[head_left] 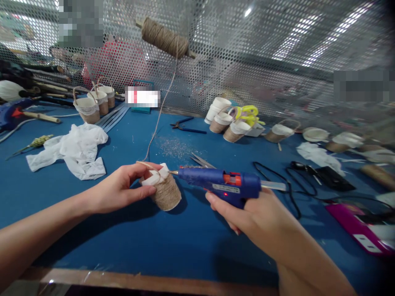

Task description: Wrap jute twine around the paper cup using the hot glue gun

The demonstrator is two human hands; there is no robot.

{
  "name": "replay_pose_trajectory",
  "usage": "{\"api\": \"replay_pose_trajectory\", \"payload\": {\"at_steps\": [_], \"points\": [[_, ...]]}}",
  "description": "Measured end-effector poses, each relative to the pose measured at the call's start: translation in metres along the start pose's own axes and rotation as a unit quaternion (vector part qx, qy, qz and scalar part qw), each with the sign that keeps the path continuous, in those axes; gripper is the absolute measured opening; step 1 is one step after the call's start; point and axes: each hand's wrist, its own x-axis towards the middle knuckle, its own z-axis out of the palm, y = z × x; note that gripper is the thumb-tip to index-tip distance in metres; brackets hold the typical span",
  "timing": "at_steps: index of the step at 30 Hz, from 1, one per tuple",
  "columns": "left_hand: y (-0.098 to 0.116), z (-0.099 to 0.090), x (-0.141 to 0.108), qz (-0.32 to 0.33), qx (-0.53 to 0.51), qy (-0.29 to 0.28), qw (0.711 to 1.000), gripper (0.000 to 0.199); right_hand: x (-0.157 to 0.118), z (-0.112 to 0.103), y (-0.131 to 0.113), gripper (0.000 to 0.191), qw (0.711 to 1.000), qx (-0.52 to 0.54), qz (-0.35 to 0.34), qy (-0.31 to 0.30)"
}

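Tilted above the blue table, a white paper cup is wrapped round its side with brown twine. My left hand pinches its rim between thumb and fingers, at the twine's loose part. From there a strand of twine runs up to a spool on the mesh wall. My right hand grips a blue hot glue gun by its handle. Its nozzle tip is at the cup's upper right edge; whether it touches, I cannot tell. A clear glue stick sticks out of the gun's back.
Scissors lie just behind the glue gun, pliers farther back. White lace is heaped at left. Several twine-wrapped cups stand at the back left, others at back right. A black cable and a magenta power strip lie at right.
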Motion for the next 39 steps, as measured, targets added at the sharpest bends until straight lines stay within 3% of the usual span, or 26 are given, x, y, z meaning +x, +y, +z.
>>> {"api": "replay_pose_trajectory", "payload": {"at_steps": [7,13,21,35,39], "points": [[0.001,0.000,0.000,0.004,0.006,0.008,1.000,0.018,-0.001,0.000,-0.001,0.038,0.999,0.010,0.039,-0.007],[0.000,0.000,0.000,0.001,0.001,0.003,1.000,0.020,-0.001,0.000,-0.004,0.035,0.992,0.032,0.120,-0.023],[0.002,0.000,0.000,-0.003,0.009,-0.003,1.000,0.025,-0.002,-0.001,-0.003,0.034,0.994,0.065,0.088,-0.024],[0.002,0.000,-0.001,-0.005,0.002,-0.010,1.000,0.021,-0.005,0.001,-0.009,0.032,0.998,0.034,0.055,-0.002],[0.003,0.000,-0.001,-0.006,0.001,-0.007,1.000,0.021,-0.007,0.001,-0.007,0.030,1.000,-0.006,0.001,0.010]]}}
